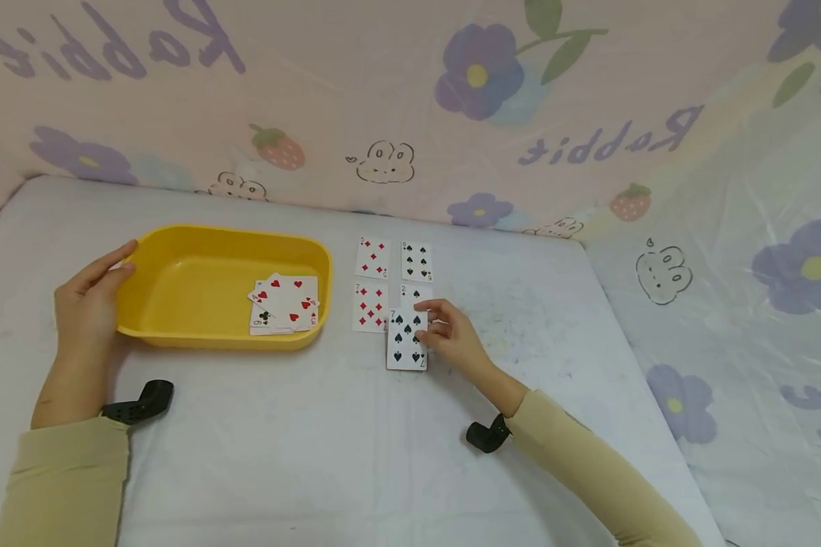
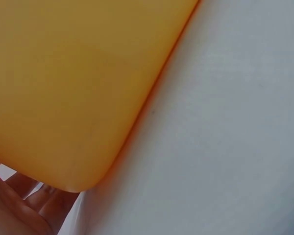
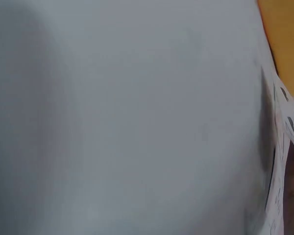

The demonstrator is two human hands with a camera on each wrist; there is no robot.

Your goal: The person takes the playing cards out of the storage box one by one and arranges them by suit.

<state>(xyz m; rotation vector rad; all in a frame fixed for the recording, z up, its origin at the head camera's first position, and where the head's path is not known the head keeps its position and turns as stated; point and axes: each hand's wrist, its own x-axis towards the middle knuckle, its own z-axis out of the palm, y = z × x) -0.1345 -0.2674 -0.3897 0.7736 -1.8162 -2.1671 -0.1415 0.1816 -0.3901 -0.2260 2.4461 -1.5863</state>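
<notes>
Head view: yellow tub at left, probably light, stiffish plastic, best taken by the rim; left hand grips its left end; right hand, right of the tub, nearly closed, thumb and fingers pinching the right edge of the seven of spades, partly covering the two of spades; thin, bendy, likely slick, that card suits an edge hold.
</notes>
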